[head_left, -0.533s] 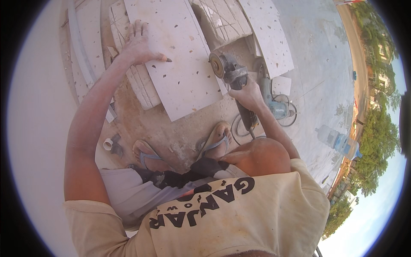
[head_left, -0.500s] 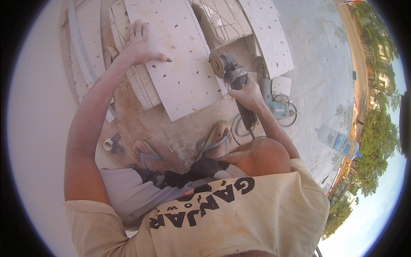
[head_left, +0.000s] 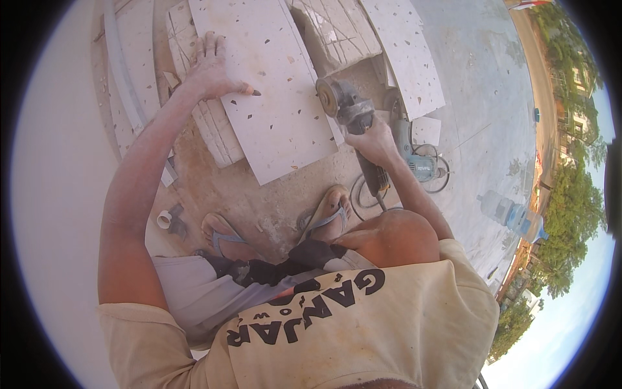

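Observation:
My left hand (head_left: 210,74) rests spread on a white, speckled panel (head_left: 275,136), which lies over a pale, grooved block (head_left: 220,142). A dark mark or bit shows at the tip of my thumb; I cannot make out which. My right hand (head_left: 369,139) grips the body of a dusty angle grinder (head_left: 343,98) with its fingers wrapped round it. The grinder's disc is held at the right edge of the panel, and I cannot tell whether it touches.
More speckled panels (head_left: 402,52) and a scored block (head_left: 337,29) lie beyond. A teal power tool (head_left: 421,166) with cable is right, a water bottle (head_left: 512,217) farther right. A grey pipe fitting (head_left: 170,220) lies by my sandalled feet (head_left: 227,236). A road and trees show at far right.

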The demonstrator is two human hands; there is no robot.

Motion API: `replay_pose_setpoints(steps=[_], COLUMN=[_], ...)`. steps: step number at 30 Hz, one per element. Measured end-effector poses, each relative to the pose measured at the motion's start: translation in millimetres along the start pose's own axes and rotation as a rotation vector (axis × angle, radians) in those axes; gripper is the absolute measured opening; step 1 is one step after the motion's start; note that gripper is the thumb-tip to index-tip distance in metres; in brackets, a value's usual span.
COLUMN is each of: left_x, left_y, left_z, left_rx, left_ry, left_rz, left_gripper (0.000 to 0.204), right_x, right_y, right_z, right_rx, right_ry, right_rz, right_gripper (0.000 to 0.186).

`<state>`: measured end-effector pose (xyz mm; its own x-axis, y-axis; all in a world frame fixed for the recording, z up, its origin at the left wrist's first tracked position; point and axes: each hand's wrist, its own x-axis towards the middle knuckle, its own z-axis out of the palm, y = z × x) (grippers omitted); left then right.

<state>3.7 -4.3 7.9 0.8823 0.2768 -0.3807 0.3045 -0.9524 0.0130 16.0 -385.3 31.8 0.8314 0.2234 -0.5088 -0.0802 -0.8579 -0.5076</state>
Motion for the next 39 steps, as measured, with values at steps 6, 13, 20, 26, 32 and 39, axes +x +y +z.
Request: replay_pose_setpoints(steps=[6,13,20,26,32,39], left_x=[0,0,-1,-1,-3,-2], left_y=[-1,-1,0,-2,-2,-1], left_z=[1,2,2,2,2,2], left_rx=[-0.017,-0.025,-0.01,-0.007,-0.057,-0.069], left_ry=[0.013,0.012,0.018,0.015,0.039,0.025], left_rz=[0.01,0.009,0.002,0.002,0.022,0.023], left_gripper=[0.145,0.146,0.147,0.148,0.144,0.144], right_x=[0,5,9,13,16,22], right_y=[2,3,3,-4,-10,-8], right_z=[3,6,6,1,0,3], right_rx=[-0.008,-0.006,-0.034,-0.022,-0.007,-0.047], right_ry=[0.009,0.057,0.074,-0.009,0.005,0.078], right_rz=[-0.019,-0.042,-0.032,0.002,-0.005,-0.065], right_gripper=[0.067,0.055,0.05,0.072,0.073,0.067])
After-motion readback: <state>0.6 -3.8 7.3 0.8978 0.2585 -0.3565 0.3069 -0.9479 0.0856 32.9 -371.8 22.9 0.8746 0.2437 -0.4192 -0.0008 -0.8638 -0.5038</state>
